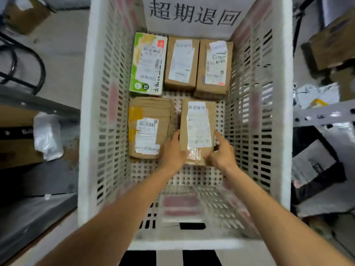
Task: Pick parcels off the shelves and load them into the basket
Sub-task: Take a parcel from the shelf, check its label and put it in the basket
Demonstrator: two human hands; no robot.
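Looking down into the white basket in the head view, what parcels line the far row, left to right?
Green-and-white printed carton → plain brown cardboard box with a white label → brown cardboard box whose label bears handwriting.

free: near basket floor (192, 176) | blocked: far end, parcels (182, 62)

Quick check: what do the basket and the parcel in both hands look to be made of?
The basket looks like white moulded plastic, matt: slotted walls, perforated floor. The parcel, held by the left hand and right hand, looks like brown cardboard, matt, with a white paper label; the shiny strip at its near end is probably clear tape.
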